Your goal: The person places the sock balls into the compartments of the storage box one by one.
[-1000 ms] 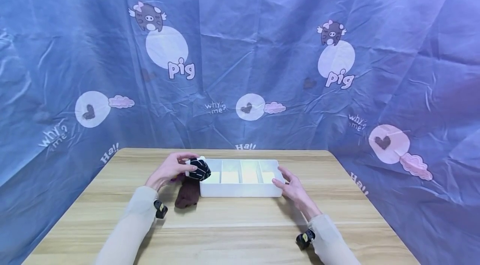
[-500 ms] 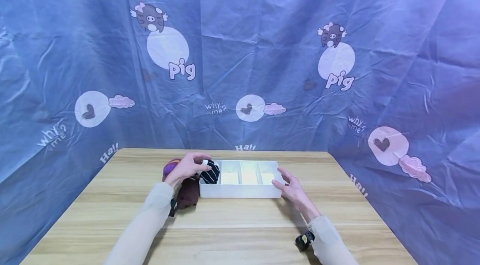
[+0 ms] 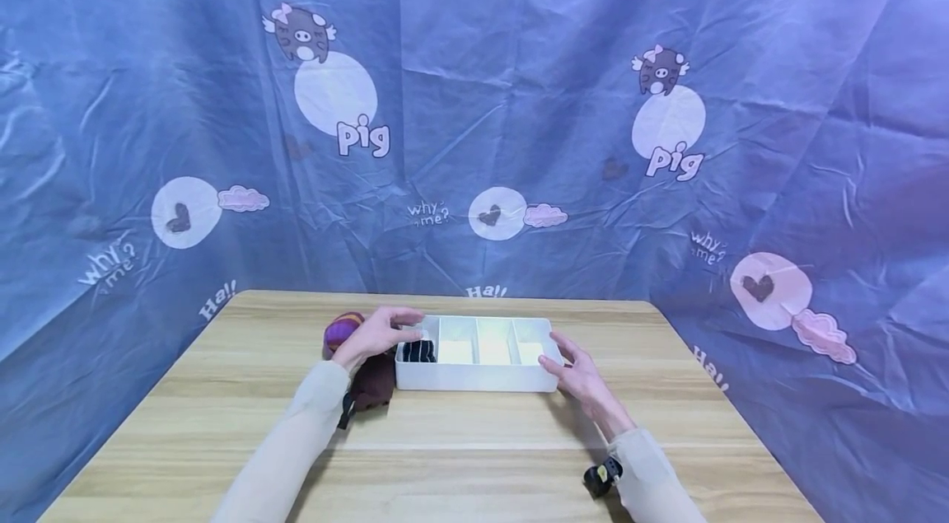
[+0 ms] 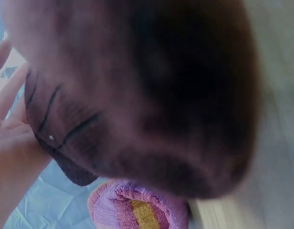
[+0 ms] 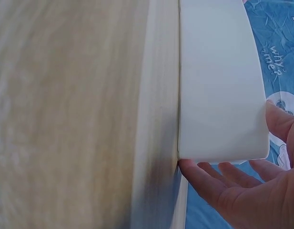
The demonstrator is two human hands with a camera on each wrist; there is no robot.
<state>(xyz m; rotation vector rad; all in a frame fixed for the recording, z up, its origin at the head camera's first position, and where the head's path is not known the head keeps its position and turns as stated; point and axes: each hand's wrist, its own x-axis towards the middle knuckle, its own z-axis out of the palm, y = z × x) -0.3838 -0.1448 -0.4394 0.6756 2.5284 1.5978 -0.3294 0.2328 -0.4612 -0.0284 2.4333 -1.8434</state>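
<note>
A rolled black sock with white stripes [image 3: 419, 351] lies in the leftmost compartment of a white divided box [image 3: 474, 377]. Just above that compartment is my left hand [image 3: 378, 333], its fingers extended over the left rim and apart from the sock. My right hand [image 3: 582, 379] holds the box's right end, thumb at the rim and fingers against the end wall [image 5: 223, 95]. A dark brown rolled sock [image 3: 374, 383] sits left of the box, partly behind my left wrist, and fills much of the left wrist view. Behind that wrist is a purple, orange-striped rolled sock [image 3: 341, 333].
The box stands on a wooden table [image 3: 474, 457], and its other compartments show bare white floors. A blue printed cloth [image 3: 460, 136] hangs behind the table and along both sides.
My left hand has carried the black striped sock rightward into the leftmost compartment and let go of it. The purple sock has come into fuller view. My right hand has stayed at the box.
</note>
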